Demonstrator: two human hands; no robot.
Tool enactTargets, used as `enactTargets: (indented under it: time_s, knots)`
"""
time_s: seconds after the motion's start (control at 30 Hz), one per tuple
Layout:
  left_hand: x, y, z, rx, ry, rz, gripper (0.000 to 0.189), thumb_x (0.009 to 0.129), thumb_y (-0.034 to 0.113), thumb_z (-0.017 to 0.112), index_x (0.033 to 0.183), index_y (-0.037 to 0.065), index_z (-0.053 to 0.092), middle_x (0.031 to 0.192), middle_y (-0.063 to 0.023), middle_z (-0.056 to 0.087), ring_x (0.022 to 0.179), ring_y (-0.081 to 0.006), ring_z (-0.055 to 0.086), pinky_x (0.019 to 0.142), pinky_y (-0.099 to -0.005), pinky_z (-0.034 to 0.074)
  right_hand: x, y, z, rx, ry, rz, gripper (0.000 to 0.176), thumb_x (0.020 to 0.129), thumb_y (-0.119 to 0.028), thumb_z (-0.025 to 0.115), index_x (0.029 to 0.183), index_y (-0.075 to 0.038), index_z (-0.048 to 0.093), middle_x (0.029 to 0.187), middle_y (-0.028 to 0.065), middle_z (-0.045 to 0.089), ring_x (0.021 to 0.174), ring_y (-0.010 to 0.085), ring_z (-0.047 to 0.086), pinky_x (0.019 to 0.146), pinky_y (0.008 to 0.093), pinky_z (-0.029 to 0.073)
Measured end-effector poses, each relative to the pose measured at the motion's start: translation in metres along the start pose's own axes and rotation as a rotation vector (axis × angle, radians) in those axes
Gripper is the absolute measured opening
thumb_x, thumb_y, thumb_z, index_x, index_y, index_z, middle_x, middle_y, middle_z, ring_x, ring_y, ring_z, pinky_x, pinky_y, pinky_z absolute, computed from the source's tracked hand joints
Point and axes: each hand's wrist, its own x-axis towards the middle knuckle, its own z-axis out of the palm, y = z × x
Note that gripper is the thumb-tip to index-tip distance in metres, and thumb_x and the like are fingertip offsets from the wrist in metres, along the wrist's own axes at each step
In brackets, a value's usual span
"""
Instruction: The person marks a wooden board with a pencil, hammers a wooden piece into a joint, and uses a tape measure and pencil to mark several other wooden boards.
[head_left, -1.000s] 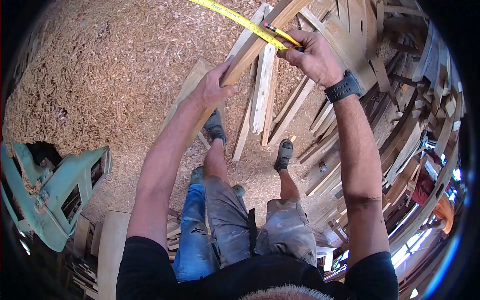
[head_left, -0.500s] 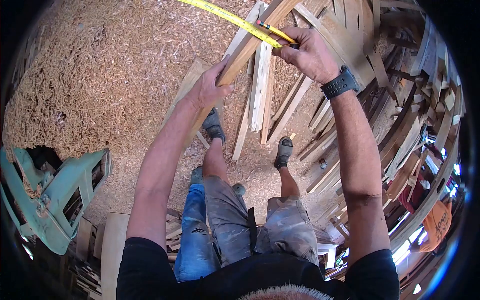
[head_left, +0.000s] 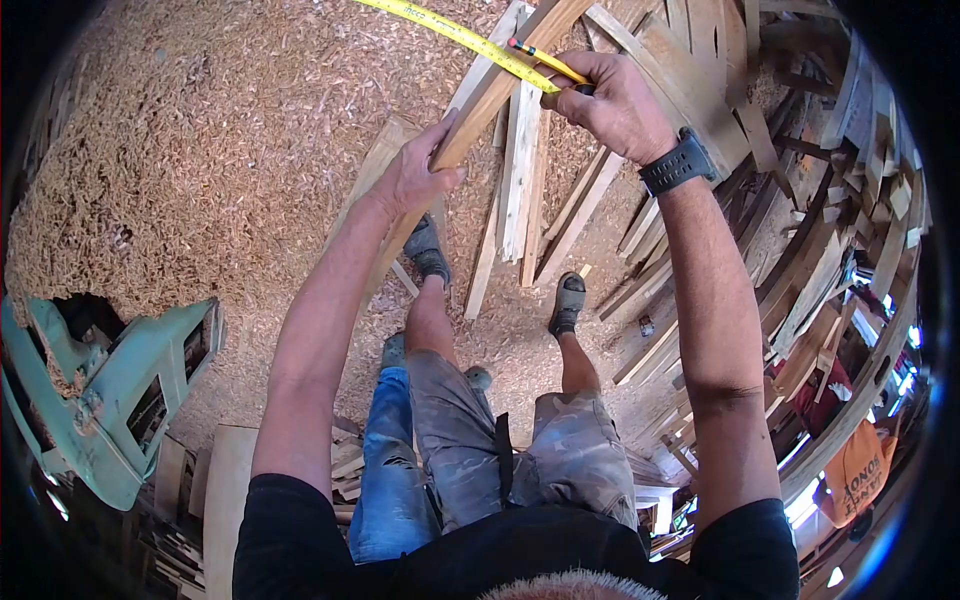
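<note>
My left hand (head_left: 415, 178) is closed around a long wooden board (head_left: 485, 108), which runs diagonally from the top of the view down past my left forearm. A yellow tape measure (head_left: 450, 33) stretches from the top left across the board to my right hand (head_left: 622, 108). That hand is closed on the tape's near end. Between its fingers it also holds a yellow pencil (head_left: 550, 61), whose dark, red-tipped end points over the board. A dark part shows under the right fingers, mostly hidden.
Loose boards (head_left: 522, 175) lie on the shavings-covered floor beyond my feet. At left are a heap of wood shavings (head_left: 110, 200) and a teal machine (head_left: 110, 430). Stacked lumber (head_left: 820, 270) fills the right side. A jeans leg (head_left: 388, 470) of another person is close; orange clothing (head_left: 858, 470) shows far right.
My right hand, with the tape and pencil, has shifted very slightly up and left. The orange clothing at far right has moved a little lower. My left hand keeps its hold.
</note>
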Motion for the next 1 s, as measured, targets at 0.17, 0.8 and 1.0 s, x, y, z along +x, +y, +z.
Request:
enactTargets:
  time_s: [0.17,0.8,1.0]
  knots:
    - [0.007,0.001,-0.001,-0.016,-0.005,-0.054,0.098,0.078,0.022,0.073,0.163,0.000,0.028,0.150,-0.0196,0.052,0.131,-0.0266,0.054,0.115,-0.0366,0.039,-0.014,0.001,-0.002,-0.052,0.072,-0.010,0.029,0.084,-0.022,0.071,0.103,-0.001,0.074,0.073,0.0110,0.065,0.064,0.0194,0.058,0.064,0.0378,0.049]
    - [0.148,-0.098,0.060,0.874,0.523,-0.510,0.132,0.070,0.051,0.089,0.163,0.000,0.009,0.156,-0.0289,0.031,0.146,-0.0443,0.033,0.117,-0.0644,0.030,-0.403,0.064,0.074,0.465,0.331,1.133,0.014,0.086,-0.005,0.072,0.099,0.001,0.070,0.074,0.0000,0.063,0.061,0.0073,0.054,0.054,0.0250,0.043]
    - [0.160,-0.098,0.059,0.899,0.481,-0.536,0.126,0.072,0.045,0.089,0.162,0.000,0.012,0.154,-0.0287,0.034,0.144,-0.0442,0.036,0.117,-0.0619,0.032,-0.446,0.077,0.082,0.562,0.378,1.262,0.019,0.086,-0.004,0.074,0.104,0.001,0.072,0.080,0.0019,0.067,0.062,0.0069,0.056,0.054,0.0242,0.043]
